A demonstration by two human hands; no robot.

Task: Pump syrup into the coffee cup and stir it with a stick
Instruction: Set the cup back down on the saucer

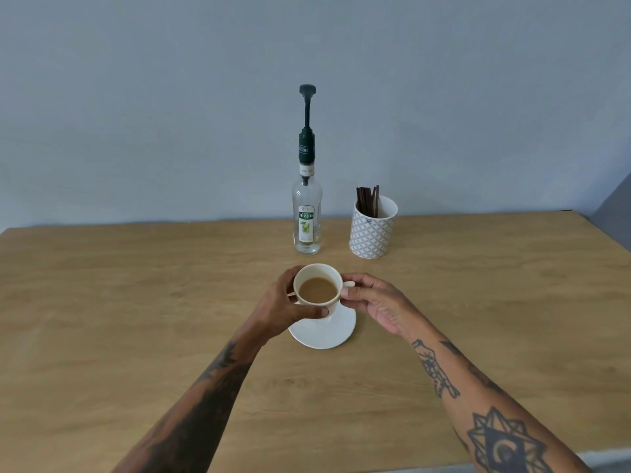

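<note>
A white coffee cup [317, 273] with light brown coffee is held just above its white saucer [327, 331] at the table's centre. My left hand [283, 307] wraps the cup's left side, thumb across its front. My right hand [374, 300] pinches the cup's handle on the right. Behind the cup stands a clear syrup bottle [307, 220] with a green label and a tall dark pump [307, 93]. Right of the bottle, a patterned white holder [372, 230] holds several dark stir sticks [368, 200].
The wooden table [136, 302] spreads wide on both sides of the saucer. A plain grey-blue wall rises behind the table's far edge. The table's front edge shows at the bottom right.
</note>
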